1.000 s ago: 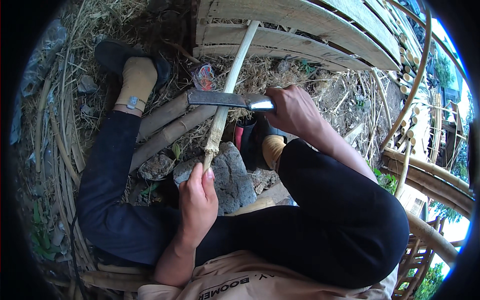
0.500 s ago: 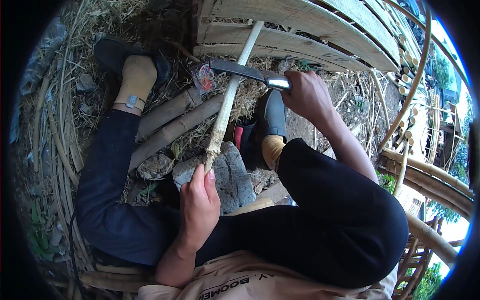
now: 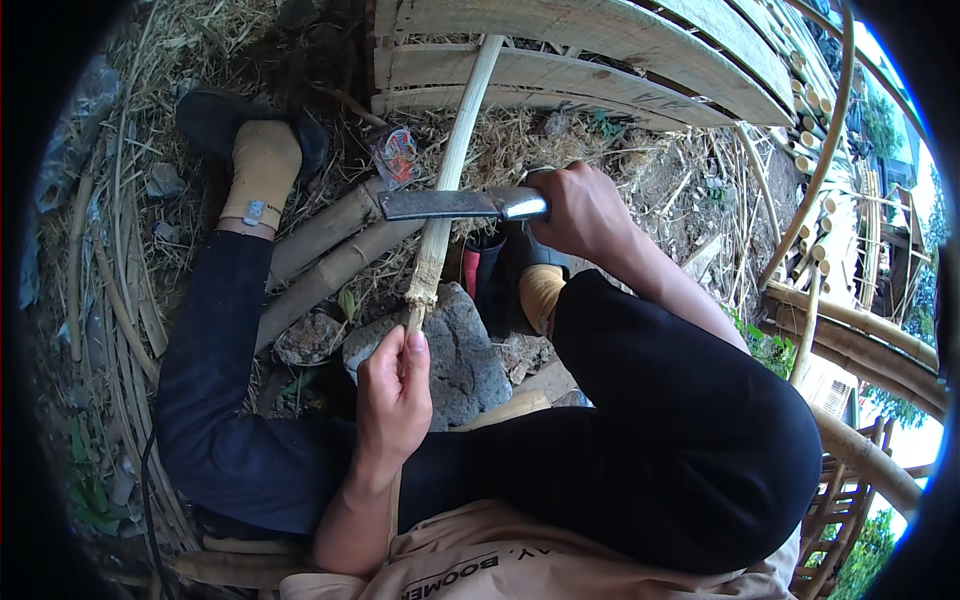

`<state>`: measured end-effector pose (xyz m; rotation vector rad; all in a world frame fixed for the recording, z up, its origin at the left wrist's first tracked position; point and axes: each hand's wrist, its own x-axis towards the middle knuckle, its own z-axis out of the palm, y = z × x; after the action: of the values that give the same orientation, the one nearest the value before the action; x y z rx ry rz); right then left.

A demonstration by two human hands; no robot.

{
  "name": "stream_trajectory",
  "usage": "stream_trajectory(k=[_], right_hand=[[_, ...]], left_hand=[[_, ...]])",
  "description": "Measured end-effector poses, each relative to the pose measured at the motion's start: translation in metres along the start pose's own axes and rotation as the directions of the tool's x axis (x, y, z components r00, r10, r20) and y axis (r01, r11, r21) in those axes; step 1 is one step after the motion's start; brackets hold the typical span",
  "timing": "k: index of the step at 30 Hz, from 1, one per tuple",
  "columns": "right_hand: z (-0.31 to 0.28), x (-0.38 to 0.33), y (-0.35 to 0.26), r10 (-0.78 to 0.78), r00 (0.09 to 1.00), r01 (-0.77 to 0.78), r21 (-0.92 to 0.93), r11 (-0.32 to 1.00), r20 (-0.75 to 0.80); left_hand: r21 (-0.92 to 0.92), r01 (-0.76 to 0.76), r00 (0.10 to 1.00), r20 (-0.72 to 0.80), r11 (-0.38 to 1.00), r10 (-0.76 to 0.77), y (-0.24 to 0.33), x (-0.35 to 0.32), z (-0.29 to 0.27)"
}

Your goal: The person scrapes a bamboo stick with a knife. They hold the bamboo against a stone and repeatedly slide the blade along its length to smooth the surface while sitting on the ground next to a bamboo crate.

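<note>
A pale bamboo strip [image 3: 455,165] with a rough node near its lower end slants up from my lap toward a wooden crate. My left hand [image 3: 394,390] grips it just below the node, thumb pressed along it. In my right hand [image 3: 580,212] is the handle of a machete [image 3: 440,204]. Its dark, flat blade lies across the bamboo strip a little above the node, pointing left. A grey rock [image 3: 455,355] sits beneath the strip, right beside my left hand. My fingers hide most of the machete's handle.
The slatted wooden crate [image 3: 560,75] stands at the far side. Two thick bamboo poles [image 3: 335,265] lie on the straw-covered ground by my left leg. A crumpled plastic wrapper [image 3: 396,157] rests near their ends. Stacked bamboo [image 3: 815,230] and a bamboo frame [image 3: 865,465] fill the right side.
My right hand has brought the machete nearer to me and slightly left, down the bamboo strip toward the node. My left hand keeps its grip, with the strip tilted slightly more upright.
</note>
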<state>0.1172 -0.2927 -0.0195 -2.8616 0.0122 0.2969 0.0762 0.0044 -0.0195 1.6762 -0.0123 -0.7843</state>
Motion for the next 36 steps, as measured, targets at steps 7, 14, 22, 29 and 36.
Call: stream_trajectory(k=[7,14,22,29,36], right_hand=[[0.001,0.012,0.010,0.015,0.996,-0.021,-0.062,0.998,-0.091],[-0.009,0.025,0.030,0.091,0.987,-0.106,-0.110,0.988,-0.135],[-0.020,0.037,0.030,0.136,0.981,-0.150,-0.096,0.984,-0.139],[-0.026,0.028,0.046,0.197,0.970,-0.211,-0.095,0.973,-0.141],[-0.009,0.006,0.008,0.078,0.996,-0.079,-0.011,0.997,-0.032]], left_hand=[[0.085,-0.073,0.997,0.005,0.994,0.072,-0.011,-0.003,0.002],[0.066,-0.090,0.996,0.024,0.994,0.088,-0.008,-0.003,0.005],[0.117,-0.089,0.996,0.004,0.989,0.089,-0.010,-0.004,0.000],[-0.001,-0.016,0.999,0.032,1.000,0.016,-0.002,-0.001,0.002],[-0.164,0.090,0.989,0.131,0.982,-0.069,-0.009,-0.001,0.005]])
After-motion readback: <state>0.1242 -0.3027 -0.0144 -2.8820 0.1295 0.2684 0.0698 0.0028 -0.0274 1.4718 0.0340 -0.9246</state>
